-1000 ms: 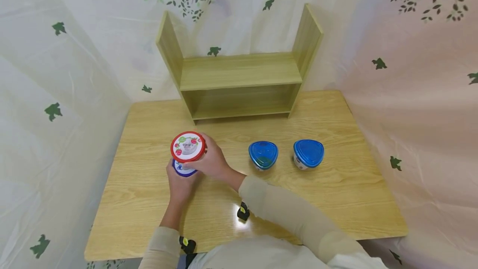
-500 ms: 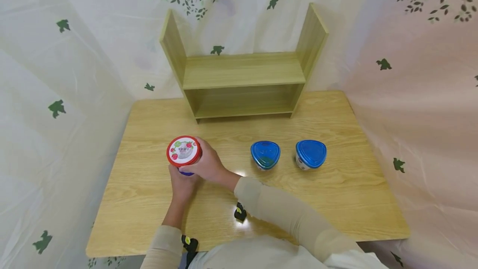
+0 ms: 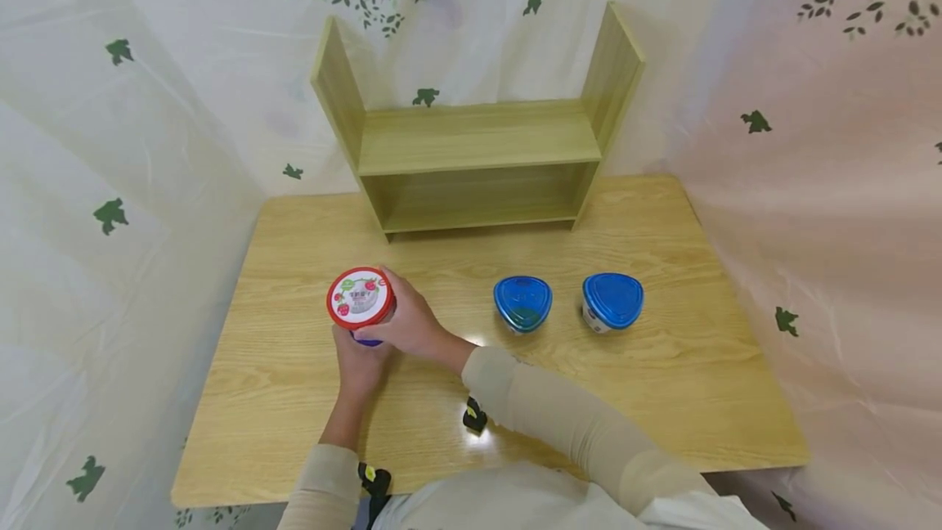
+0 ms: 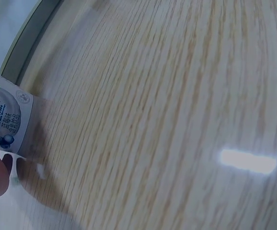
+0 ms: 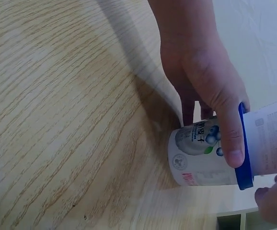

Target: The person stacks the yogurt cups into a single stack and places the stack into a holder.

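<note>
On the left part of the table, a yogurt tub with a blue lid and blueberry print (image 5: 201, 167) stands upright. My left hand (image 3: 361, 368) grips it around the side, thumb near the rim in the right wrist view. Directly on its lid sits a second yogurt tub with a red lid and berry print (image 3: 361, 298). My right hand (image 3: 414, 319) holds that upper tub from the right side. From the head, the upper tub hides most of the lower one. Part of the blueberry tub's label (image 4: 4, 117) appears at the left edge of the left wrist view.
Two blue-lidded rounded-triangular containers (image 3: 522, 301) (image 3: 613, 299) stand to the right on the wooden table (image 3: 625, 407). Behind them is a two-level wooden shelf (image 3: 478, 137) with tall side panels. A patterned curtain (image 3: 132, 268) surrounds the table.
The red-lidded tub has moved left and slightly toward me, from partly over the blue lid to squarely on top of it. Over the last half second both hands stay almost still.
</note>
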The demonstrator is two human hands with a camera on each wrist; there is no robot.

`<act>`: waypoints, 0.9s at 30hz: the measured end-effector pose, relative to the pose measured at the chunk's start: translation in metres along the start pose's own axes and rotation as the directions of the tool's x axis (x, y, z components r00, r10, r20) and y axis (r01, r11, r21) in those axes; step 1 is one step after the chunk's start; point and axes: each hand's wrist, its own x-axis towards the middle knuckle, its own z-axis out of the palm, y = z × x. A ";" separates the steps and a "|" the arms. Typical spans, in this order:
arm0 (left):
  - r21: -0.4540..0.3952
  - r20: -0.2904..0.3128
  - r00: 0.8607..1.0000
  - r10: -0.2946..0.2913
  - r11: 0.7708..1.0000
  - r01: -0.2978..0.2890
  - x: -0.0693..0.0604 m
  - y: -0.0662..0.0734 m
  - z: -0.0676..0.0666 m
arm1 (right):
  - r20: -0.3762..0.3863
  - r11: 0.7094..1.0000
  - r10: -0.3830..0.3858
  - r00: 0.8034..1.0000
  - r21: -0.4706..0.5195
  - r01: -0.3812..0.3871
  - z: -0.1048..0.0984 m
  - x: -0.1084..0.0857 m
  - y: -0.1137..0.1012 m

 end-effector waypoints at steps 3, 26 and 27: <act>0.027 -0.030 0.996 -0.086 0.996 0.087 -0.002 -0.013 0.001 | 0.035 0.999 0.053 0.998 0.000 -0.053 -0.007 0.000 -0.001; 0.114 -0.041 0.955 -0.293 0.948 0.296 -0.009 -0.017 0.001 | -0.113 0.982 -0.033 0.993 -0.187 0.011 -0.170 -0.078 0.027; 0.113 -0.048 0.957 -0.287 0.950 0.291 -0.009 -0.017 0.001 | -0.165 0.984 -0.027 0.986 -0.179 -0.003 -0.174 -0.081 0.032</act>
